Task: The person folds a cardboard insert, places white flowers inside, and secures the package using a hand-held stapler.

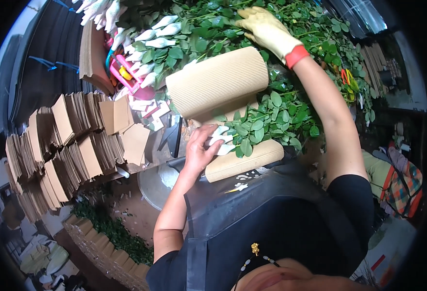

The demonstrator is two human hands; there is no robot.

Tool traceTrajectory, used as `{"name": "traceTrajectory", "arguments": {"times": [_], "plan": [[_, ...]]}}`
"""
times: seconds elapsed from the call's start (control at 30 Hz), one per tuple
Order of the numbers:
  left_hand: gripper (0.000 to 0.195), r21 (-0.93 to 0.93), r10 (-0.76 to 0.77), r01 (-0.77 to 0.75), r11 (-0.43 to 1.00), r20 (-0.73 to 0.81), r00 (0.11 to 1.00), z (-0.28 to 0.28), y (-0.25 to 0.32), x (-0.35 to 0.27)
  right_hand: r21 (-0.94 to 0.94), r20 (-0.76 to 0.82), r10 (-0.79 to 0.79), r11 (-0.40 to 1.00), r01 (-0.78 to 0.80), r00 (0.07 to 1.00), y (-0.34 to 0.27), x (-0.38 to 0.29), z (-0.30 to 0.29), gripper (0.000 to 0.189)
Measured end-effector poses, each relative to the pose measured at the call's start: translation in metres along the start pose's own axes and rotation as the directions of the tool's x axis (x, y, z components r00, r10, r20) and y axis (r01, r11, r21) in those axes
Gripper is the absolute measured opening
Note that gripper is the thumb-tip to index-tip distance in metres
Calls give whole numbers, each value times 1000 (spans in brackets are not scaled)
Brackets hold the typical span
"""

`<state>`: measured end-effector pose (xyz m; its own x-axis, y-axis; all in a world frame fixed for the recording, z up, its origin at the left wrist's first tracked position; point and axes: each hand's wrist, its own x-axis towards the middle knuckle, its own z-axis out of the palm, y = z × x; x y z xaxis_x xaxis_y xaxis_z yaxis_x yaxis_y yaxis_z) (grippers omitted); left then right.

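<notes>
My bare left hand (200, 148) grips a few rose buds in white foam nets (220, 140), thumb on the near side and fingers on the far side. Their leafy stems (268, 125) run to the right over a sheet of corrugated cardboard (244, 162), whose near edge curls up by my apron. The sheet's far end (219, 80) rolls over in a wide curve. Farther off, my right hand (266, 31), in a yellow glove with a red cuff, reaches over a heap of leafy rose stems (206, 36). Its fingers are apart; leaves partly hide what the fingertips touch.
More netted buds (162, 32) lie at the heap's left. A pink tape dispenser (131, 78), small paper labels (155, 111) and a black stapler-like tool (173, 134) lie left of the cardboard. Stacked folded cardboard pieces (71, 138) line the table's left side.
</notes>
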<state>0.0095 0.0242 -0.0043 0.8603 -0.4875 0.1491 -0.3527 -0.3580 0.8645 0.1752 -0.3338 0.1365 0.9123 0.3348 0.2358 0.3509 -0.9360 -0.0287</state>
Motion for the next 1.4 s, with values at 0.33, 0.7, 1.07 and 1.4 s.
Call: {"name": "traceTrajectory", "arguments": {"times": [0.33,0.7,1.07,1.4], "plan": [[20,-17,-109,108,994,-98,989,12,-1,9,161,-284,86,986,-41,955,-33,-50,-111,41],[77,-264,-172,133,955,-133,976,24,-15,6,272,34,13,962,-22,999,-62,-172,-20,31],[69,-156,-194,174,972,-127,973,19,-8,9,41,486,255,949,-313,836,-65,-174,18,22],[50,60,-119,123,991,-69,990,8,1,13,219,-154,359,921,-323,921,-20,-127,-22,22]]}}
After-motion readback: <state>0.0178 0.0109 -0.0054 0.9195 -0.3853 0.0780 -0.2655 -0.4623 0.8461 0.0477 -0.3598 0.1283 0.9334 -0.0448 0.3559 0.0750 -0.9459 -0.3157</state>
